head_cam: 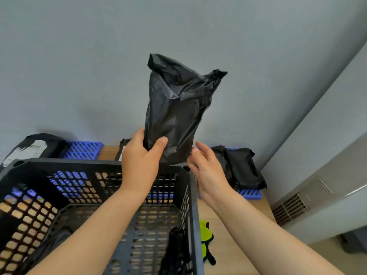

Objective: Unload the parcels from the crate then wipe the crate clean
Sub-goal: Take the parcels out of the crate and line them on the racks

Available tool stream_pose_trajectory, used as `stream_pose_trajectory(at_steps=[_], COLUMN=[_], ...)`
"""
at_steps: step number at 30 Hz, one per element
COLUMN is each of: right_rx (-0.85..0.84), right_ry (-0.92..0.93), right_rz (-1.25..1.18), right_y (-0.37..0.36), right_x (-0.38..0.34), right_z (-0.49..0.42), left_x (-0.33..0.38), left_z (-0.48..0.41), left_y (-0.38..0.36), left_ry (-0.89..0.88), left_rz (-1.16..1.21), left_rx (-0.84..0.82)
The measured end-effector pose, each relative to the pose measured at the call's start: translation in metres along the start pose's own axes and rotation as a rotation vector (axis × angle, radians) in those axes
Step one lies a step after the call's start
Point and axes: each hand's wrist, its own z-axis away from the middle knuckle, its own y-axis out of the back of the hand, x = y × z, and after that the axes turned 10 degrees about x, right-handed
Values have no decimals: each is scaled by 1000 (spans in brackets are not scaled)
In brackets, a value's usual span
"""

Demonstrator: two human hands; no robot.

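Crate [59, 162] below; left hand [141, 161] grips the parcel [174, 108] low, probably soft, light, slippery; right hand [208, 169] open beside it.

Bare left hand [140, 163] and right hand [208, 171], forearms [95, 231] uncovered throughout.

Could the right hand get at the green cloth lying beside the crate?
Probably yes. The right hand is open and holds nothing, and the green cloth lies uncovered on the table just outside the crate, on that hand's side. Only the left hand is busy, gripping the black parcel.
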Motion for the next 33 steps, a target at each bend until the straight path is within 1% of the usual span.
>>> stream_pose_trajectory(at_steps=[3,6,7,9,10,11,13,14,15,17,21,25,28,31,33], right_rx=[-16,-6,25,144,209,262,350,379,395,402,396,401,386,351,343], right_ry=[12,1,-14,-52,-63,-81,-125,-152,-186,-253,-328,-339,-330,-232,-73], right_rz=[-81,-85,-80,-41,3,59,156,201,243,312,388,441,548,788,1054], right_y=[18,44,54,76,87,98,117,125,131,139,140,141,146,151,155], right_x=[-3,-6,-5,0,4,10,23,31,38,53,73,87,98,101,102], right_z=[-22,-47,-57,-81,-94,-110,-135,-146,-157,-175,-199,-211,-214,-213,-211], left_x=[4,-3,-8,-19,-25,-31,-41,-46,-51,-59,-66,-69,-70,-72,-72], left_z=[5,6,6,6,7,9,12,13,14,17,18,19,19,20,20], left_y=[-40,-77,-87,-103,-108,-112,-114,-115,-117,-121,-125,-126,-127,-127,-127], left_ry=[100,134,161,210,185,121,-60,-119,-150,-180,-214,-221,-221,-229,-235], left_rz=[86,25,-7,-110,-212,-353,-652,-772,-859,-945,-932,-891,-872,-862,-863], left_rx=[-88,-198,-254,-343,-361,-359,-362,-383,-406,-432,-386,-350,-331,-311,-307])
